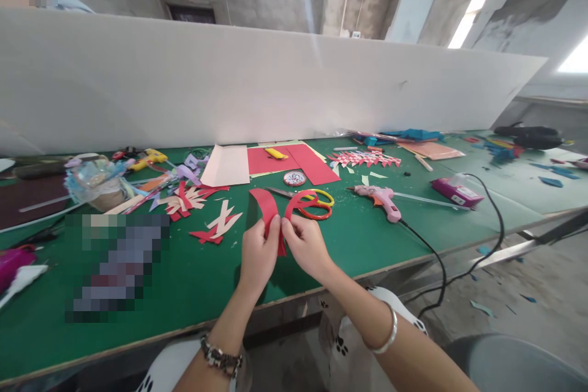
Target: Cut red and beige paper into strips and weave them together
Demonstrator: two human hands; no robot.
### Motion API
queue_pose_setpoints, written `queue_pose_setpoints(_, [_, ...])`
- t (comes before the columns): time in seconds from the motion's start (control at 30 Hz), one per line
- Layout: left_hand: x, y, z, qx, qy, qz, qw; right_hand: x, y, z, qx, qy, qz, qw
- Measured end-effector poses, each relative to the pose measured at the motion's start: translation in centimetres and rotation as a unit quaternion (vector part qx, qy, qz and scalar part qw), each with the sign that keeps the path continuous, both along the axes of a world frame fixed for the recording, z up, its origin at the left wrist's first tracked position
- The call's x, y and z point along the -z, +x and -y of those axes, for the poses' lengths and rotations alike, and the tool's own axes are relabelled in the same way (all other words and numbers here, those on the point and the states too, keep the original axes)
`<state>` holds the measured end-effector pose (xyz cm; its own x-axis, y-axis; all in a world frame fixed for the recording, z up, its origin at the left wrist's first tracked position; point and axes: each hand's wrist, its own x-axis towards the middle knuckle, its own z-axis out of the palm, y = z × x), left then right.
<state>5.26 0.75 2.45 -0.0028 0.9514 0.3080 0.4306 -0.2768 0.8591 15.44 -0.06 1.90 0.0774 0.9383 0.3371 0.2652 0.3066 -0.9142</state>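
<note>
Both my hands meet over the green table (193, 275) near its front edge. My left hand (258, 252) and my right hand (304, 245) pinch the lower end of a red paper heart shape (269, 208), two curved strips that bow outward and join at my fingertips. Just behind it lie scissors (315, 202) with yellow and red handles. A small round tape roll (294, 179) sits beyond them.
A pink glue gun (383, 199) with a black cord (441, 263) lies to the right, next to a pink box (456, 192). Red and cream paper sheets (275, 162), cut scraps (202, 205) and a woven piece (365, 158) lie about. A white partition (257, 86) backs the table.
</note>
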Motion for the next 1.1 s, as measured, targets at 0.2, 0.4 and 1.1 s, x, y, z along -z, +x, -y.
queue_pose_setpoints(0.2, [-0.4, 0.3, 0.0, 0.008, -0.039, 0.102, 0.994, -0.8, -0.3, 0.0, -0.055, -0.116, -0.151, 0.98])
queue_pose_setpoints(0.4, [-0.2, 0.0, 0.1, 0.036, -0.029, -0.001, 0.999, -0.7, 0.1, 0.0, -0.023, -0.052, -0.11, 0.992])
queue_pose_setpoints(1.1, [-2.0, -2.3, -0.7, 0.021, -0.124, -0.159, 0.979, -0.3, 1.3, -1.1, 0.023, -0.052, -0.216, 0.975])
